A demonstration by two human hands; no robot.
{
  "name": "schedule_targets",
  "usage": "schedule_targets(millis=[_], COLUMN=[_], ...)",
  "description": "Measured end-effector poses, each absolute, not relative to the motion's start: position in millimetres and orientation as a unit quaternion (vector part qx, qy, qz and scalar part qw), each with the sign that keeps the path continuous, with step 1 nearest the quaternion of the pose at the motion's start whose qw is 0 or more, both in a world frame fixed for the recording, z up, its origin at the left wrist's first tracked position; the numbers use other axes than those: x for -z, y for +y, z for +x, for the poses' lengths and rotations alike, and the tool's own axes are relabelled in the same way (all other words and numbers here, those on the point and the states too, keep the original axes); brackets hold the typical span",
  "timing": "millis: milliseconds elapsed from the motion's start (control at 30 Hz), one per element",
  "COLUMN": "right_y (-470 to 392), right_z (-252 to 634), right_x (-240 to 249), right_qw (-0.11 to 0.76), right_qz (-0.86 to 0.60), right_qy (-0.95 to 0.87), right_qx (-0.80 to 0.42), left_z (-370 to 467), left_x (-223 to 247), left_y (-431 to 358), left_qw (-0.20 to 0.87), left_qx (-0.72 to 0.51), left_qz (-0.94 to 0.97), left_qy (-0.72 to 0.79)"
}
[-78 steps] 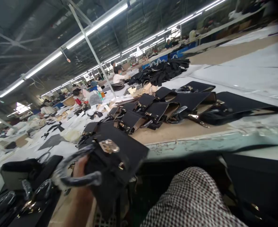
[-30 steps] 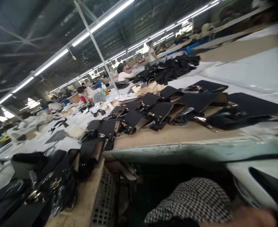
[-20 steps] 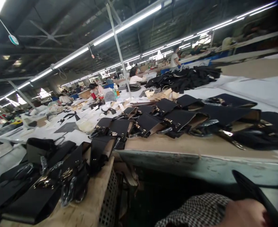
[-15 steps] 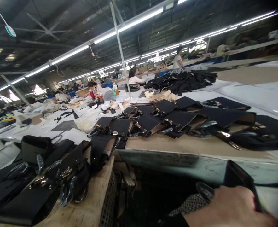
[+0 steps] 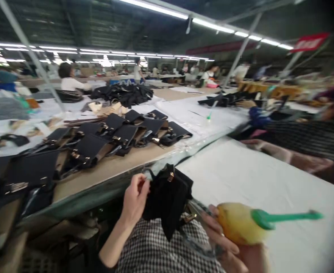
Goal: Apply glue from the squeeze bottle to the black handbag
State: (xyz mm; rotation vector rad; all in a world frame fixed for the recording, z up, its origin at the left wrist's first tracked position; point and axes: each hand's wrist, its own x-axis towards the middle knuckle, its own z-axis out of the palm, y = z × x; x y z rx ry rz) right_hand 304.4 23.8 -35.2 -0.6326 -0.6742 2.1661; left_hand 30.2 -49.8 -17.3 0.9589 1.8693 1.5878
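Fingers of left hand (image 5: 135, 197) pinching black bag (image 5: 168, 197) edge; right hand (image 5: 229, 246) wrapped round yellow glue bottle (image 5: 239, 226). Best kept taut, nozzle angled low.

Black bags (image 5: 121, 134) lie overlapped along the workbench (image 5: 118, 163).

Black handbag (image 5: 167, 197) with gold-tone metal fittings, held up off the lap over the checkered fabric, just in front of the table (image 5: 241, 178) edge; it hangs slack and partly folded, the left hand (image 5: 135, 197) pinching its upper left edge. Yellowish squeeze bottle (image 5: 238, 223) with a long green nozzle lies roughly horizontal in the right hand (image 5: 229, 246), nozzle pointing right over the white table surface. Bottle sits just right of the bag; contact between them can't be made out.
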Motion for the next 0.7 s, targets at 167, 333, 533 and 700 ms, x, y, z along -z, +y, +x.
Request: schedule_targets(millis=[167,333,533,700], right_y=[40.5,32.1,18.3,5.6], right_z=[318.5,334.8,350.0,351.9], right_x=[49.3,62.7,62.6,61.2], right_qw=[0.363,0.377,0.386,0.366], right_qz=[-0.095,-0.087,-0.138,-0.193], right_qy=[-0.042,0.027,0.003,-0.035], right_qx=[-0.926,-0.922,-0.912,-0.91], left_z=[45.0,63.8,74.7,89.9], left_x=[53.0,75.4,116.2,148.6], left_y=[-41.5,5.3,48.1,58.0], left_qw=[0.243,0.137,0.172,0.274], left_qx=[-0.444,-0.275,-0.173,-0.092], left_qz=[0.621,0.734,0.667,0.643], left_qy=[0.599,0.605,0.704,0.709])
